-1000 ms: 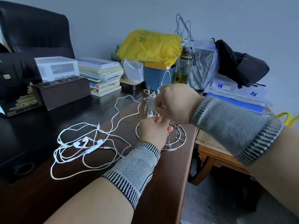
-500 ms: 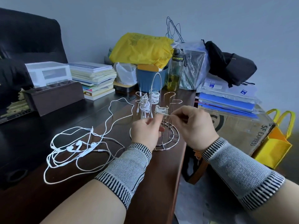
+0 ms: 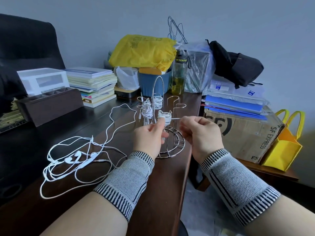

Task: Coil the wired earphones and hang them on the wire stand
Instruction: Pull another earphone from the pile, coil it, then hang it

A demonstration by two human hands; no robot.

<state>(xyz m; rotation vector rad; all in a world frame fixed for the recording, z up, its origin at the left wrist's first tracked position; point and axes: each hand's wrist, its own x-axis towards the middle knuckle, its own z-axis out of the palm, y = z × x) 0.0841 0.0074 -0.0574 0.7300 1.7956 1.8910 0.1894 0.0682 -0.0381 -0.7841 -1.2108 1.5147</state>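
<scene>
Tension was the thing to watch: the right hand (image 3: pixel 198 133) pinched the free tail of a white cord (image 3: pixel 175 118) between thumb and curled fingers, drawn taut across the short gap to the coil (image 3: pixel 164 117) it belonged to. That coil sat wound on a low hook of the wire stand (image 3: pixel 170 147), and the left hand (image 3: pixel 150 135) gripped it from just below, fingers curled round the bundle to steady it. Judged from this, the winding was nearly finished and the tail needed tucking. Too hard a pull by the right grip could drag the loops off the hook or tip the light stand toward the near edge of the bench (image 3: pixel 162 193), which lay close beyond it. Too slack, and the turns could spring loose. Just behind the grips, two other coiled sets (image 3: pixel 153 106) hung on the taller hooks, near enough for a stray finger to knock. Well out to the left of the left grip, loose earphones (image 3: pixel 76 159) lay tangled on the bench, not yet coiled; one strand ran up toward the stand and might snag if it were shifted.
</scene>
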